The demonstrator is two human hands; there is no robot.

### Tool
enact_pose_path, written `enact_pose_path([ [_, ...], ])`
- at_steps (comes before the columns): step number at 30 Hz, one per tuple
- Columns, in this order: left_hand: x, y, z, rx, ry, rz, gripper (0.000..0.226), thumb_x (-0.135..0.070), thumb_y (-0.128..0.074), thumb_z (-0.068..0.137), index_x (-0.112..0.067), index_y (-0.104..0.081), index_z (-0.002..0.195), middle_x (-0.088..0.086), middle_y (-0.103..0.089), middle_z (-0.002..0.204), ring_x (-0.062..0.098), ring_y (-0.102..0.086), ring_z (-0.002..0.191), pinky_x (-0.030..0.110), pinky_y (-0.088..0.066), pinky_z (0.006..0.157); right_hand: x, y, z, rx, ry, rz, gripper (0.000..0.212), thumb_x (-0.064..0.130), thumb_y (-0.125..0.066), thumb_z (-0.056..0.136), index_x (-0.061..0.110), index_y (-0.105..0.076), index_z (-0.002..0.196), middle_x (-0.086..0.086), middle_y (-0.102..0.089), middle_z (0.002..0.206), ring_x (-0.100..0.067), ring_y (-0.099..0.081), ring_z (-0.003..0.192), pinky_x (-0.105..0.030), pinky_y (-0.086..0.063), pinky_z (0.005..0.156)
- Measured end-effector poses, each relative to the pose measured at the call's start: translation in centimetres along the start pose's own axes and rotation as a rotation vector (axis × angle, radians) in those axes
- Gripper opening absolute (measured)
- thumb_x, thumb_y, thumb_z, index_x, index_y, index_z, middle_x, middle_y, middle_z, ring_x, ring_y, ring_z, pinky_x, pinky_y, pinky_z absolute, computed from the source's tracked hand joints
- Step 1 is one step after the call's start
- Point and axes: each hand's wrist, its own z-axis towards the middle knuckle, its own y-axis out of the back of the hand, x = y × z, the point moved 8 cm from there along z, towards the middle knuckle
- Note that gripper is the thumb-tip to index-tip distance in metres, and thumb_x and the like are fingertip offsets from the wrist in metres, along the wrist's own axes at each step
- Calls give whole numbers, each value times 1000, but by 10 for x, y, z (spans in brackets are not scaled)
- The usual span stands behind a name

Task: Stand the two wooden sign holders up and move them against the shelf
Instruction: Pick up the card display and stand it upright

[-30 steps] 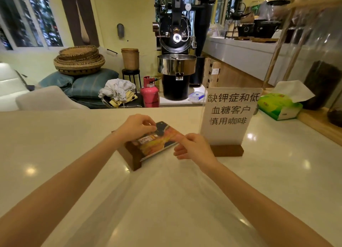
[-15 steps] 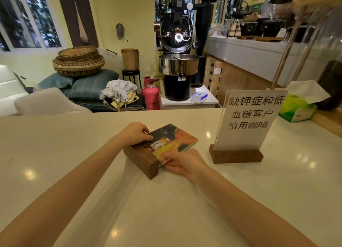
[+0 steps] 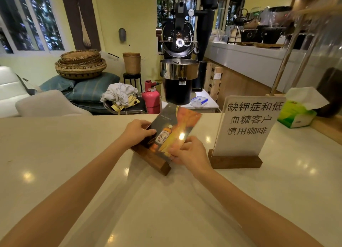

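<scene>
A sign holder with a dark wooden base (image 3: pixel 153 160) and a colourful drink picture (image 3: pixel 174 130) sits tilted backward at the counter's middle, its card leaning away from me. My left hand (image 3: pixel 137 133) grips the card's left edge. My right hand (image 3: pixel 188 152) holds its lower right corner. To the right, the second sign holder (image 3: pixel 247 125) stands upright: a white card with black Chinese text in a wooden base (image 3: pixel 236 161). The wooden shelf (image 3: pixel 327 125) runs along the counter's far right.
The pale glossy counter (image 3: pixel 74 163) stretches left and toward me. A green tissue box (image 3: pixel 296 115) rests by the shelf, behind the white sign. Slanted shelf poles (image 3: pixel 285 61) rise at the right. Beyond the counter stand a coffee roaster (image 3: pixel 179 61) and a pink gas cylinder (image 3: pixel 150 98).
The picture sign holder lay nearly flat before; both hands have tipped its card up to a steeper angle. The view has shifted, so the white sign appears farther right.
</scene>
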Motion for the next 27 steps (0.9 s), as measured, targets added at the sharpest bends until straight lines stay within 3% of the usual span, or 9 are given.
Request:
enact_pose_path([
  [3,-12,-2,-3,-62,-61,-76,40,-22,-61,84,-12,-54,122,10,-61,121,24,-55,109,27,-40,83,15,11,-1,-19,138,-58,31,17,-72,75,22,-43,85,-4,-67,96,-14,-67,81,-24,-57,62],
  [8,-28,-14,-12,-60,-131,-194,50,-20,-63,82,-15,-46,129,5,-59,121,15,-59,92,10,-43,63,26,25,-13,-41,314,-147,31,16,-64,82,23,-41,101,2,-65,89,-7,-65,71,-13,-54,57],
  [11,-29,-17,-18,-62,-136,-277,53,-18,-69,77,-16,-48,126,-1,-59,112,18,-62,95,9,-47,60,30,31,-19,-61,396,-240,28,16,-62,84,18,-44,105,-2,-65,96,-12,-65,81,-19,-56,67],
  [13,-31,-19,-23,-67,-145,-304,56,-16,-72,74,-16,-48,124,-3,-57,109,18,-61,94,11,-49,65,32,32,-24,-55,444,-291,31,16,-60,85,14,-44,112,-7,-67,103,-18,-66,87,-24,-56,72],
  [18,-34,-29,-30,-36,-141,-308,65,-19,-75,70,-16,-42,127,6,-55,125,29,-58,110,40,-51,94,30,38,-32,-53,539,-424,29,15,-55,88,9,-44,115,-12,-68,98,-23,-67,84,-19,-50,66],
  [23,-40,-37,-33,-68,-144,-299,64,-18,-72,74,-15,-39,129,9,-52,132,29,-54,117,30,-46,90,28,47,-33,-75,549,-449,30,16,-55,88,9,-45,116,-11,-68,99,-18,-65,82,-10,-46,60],
  [27,-40,-38,-35,-81,-161,-307,66,-17,-72,73,-14,-38,129,10,-52,132,27,-54,118,28,-45,89,25,47,-29,-39,523,-445,34,19,-58,87,12,-45,117,-10,-68,103,-21,-66,90,-25,-54,74],
])
